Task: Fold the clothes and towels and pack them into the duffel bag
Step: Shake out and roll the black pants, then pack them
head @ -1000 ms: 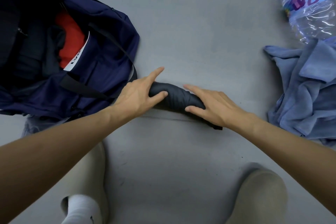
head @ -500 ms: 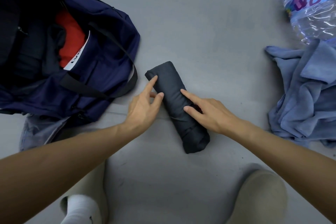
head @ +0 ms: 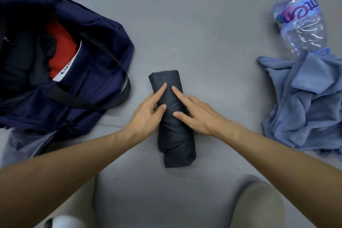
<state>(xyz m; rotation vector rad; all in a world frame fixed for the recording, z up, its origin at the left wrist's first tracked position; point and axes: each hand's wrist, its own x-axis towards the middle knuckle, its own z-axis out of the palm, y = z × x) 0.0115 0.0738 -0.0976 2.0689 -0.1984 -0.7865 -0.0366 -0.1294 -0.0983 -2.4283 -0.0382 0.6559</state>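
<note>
A dark grey rolled garment (head: pixel 174 135) lies on the grey floor, its long axis running away from me. My left hand (head: pixel 148 114) rests on its left side with fingers spread, fingertips on the cloth. From the right, my right hand (head: pixel 196 113) presses two extended fingers onto the roll. The navy duffel bag (head: pixel 96 83) sits open at the left, with a red garment (head: pixel 61 48) and dark clothes inside. A crumpled blue towel (head: pixel 305 105) lies at the right.
A crushed clear plastic water bottle (head: pixel 299 22) lies beyond the towel at the upper right. A grey cloth (head: pixel 24 146) pokes out from under the bag's near edge. My knees in beige trousers (head: pixel 259 207) and a white sock (head: pixel 64 222) are at the bottom.
The roll was turned from lying crosswise to pointing away from me. Both hands shifted from gripping its ends to resting fingers on its middle.
</note>
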